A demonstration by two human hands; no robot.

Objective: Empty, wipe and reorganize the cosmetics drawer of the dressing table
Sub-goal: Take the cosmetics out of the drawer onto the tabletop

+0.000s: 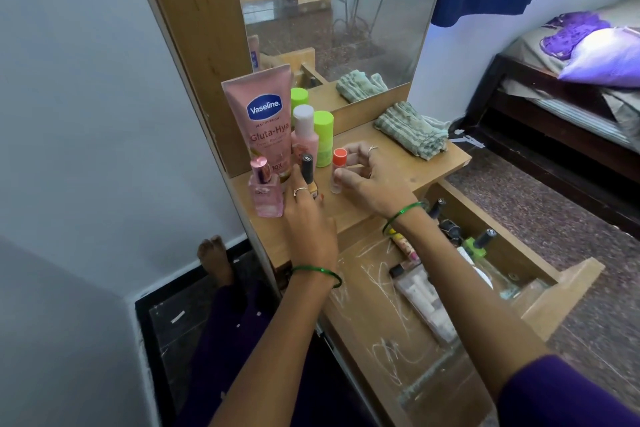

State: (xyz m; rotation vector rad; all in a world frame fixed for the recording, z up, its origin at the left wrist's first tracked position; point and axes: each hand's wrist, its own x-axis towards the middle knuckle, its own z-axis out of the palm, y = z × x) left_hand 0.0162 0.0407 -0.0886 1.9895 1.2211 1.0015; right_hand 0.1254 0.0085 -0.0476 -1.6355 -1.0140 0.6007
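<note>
The drawer point(540, 308) of the dressing table stands pulled out at lower right, with several cosmetics lying along its right side. On the tabletop point(408, 173) stand a pink Vaseline tube point(259, 118), a pink bottle with a white cap point(304, 135), a green bottle point(323, 139) and a pink perfume bottle point(265, 189). My left hand point(308, 222) grips a small black-capped bottle point(307, 166) upright on the tabletop. My right hand point(370, 180) holds a small clear bottle with an orange cap point(338, 166) standing beside it.
A folded green-striped cloth point(412, 130) lies on the tabletop's far right. The mirror point(332, 10) rises behind the bottles. A bed point(571, 80) stands to the right and a wall to the left. My bare foot point(214, 260) rests on the floor beside the table.
</note>
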